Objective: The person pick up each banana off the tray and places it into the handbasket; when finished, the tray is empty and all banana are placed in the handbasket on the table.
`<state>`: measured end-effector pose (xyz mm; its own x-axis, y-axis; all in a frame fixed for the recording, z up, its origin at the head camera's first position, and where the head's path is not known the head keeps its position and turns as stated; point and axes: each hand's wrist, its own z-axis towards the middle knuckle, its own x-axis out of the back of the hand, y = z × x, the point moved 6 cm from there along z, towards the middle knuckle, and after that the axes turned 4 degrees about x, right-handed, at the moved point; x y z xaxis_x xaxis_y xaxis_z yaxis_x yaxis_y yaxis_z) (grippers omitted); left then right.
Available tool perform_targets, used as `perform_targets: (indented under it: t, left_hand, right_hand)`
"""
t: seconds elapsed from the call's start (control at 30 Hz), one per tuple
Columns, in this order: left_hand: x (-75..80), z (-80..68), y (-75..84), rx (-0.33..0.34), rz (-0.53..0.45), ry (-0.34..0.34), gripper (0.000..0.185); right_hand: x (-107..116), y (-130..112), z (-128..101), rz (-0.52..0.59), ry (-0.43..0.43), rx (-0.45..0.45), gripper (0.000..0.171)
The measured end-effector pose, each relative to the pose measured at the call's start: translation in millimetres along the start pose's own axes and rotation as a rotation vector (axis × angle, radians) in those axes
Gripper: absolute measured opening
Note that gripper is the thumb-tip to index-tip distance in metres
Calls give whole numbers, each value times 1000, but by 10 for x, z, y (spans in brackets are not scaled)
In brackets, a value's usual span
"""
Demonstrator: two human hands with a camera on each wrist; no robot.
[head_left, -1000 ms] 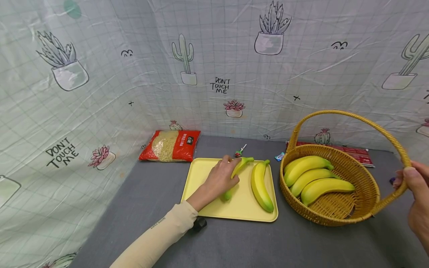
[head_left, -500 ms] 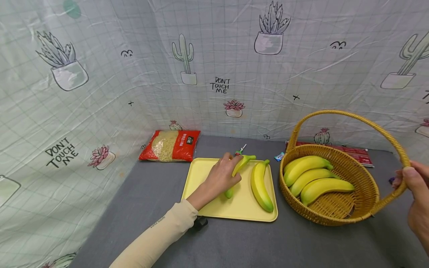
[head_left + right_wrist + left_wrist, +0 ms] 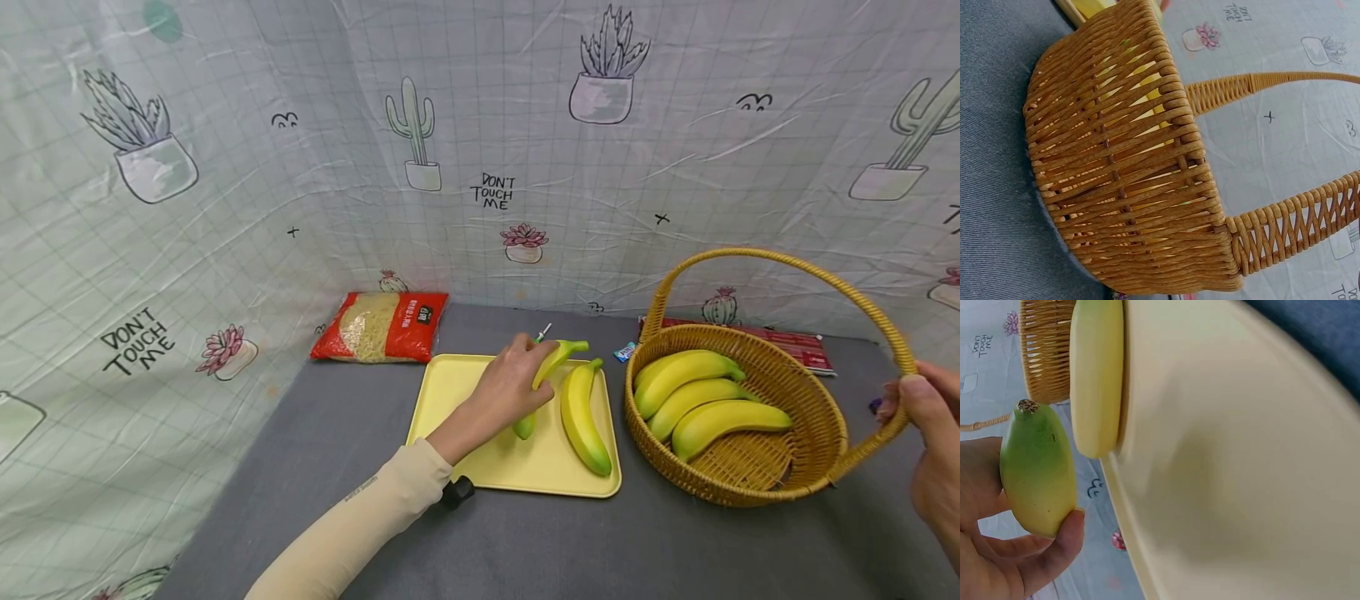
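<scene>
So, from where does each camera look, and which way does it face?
Head: looks forward and down at tray, basket; left hand and right hand show.
Left wrist: along the tray; fingers grip a banana.
Right wrist: at the basket's side; no hand shows.
Shared: basket, tray and held banana.

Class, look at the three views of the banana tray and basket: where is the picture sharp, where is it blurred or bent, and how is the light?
Head view: even soft light, sharp, wide-angle bending at the edges. Left wrist view: the yellow tray is smeared and soft; the held banana is clearer. Right wrist view: the basket weave is crisp, tilted sideways.
</scene>
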<state>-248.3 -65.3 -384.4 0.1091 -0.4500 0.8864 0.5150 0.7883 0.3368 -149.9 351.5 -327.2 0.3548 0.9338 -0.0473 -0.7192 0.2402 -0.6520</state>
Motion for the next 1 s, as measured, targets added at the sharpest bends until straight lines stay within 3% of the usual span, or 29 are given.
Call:
perform_targets:
  t: [0.33, 0.5, 0.73, 0.87, 1.0]
  left_hand:
    - [61, 140, 188, -38, 59, -52, 56]
    - [81, 191, 297, -54, 63, -91, 56]
    - [115, 266, 440, -83, 48, -103, 56]
    - [142, 317, 549, -126, 32, -114, 55]
    - [141, 343, 653, -183, 14, -153, 55]
  right_hand:
    - [0, 20, -7, 94, 27, -11, 27]
    - [4, 1, -2, -25, 11, -9, 29]
    - [6, -10, 1, -45, 13, 2, 29]
    - [-4, -40, -8, -152, 17, 1, 28]
    - [-17, -69, -7, -177, 2, 9, 28]
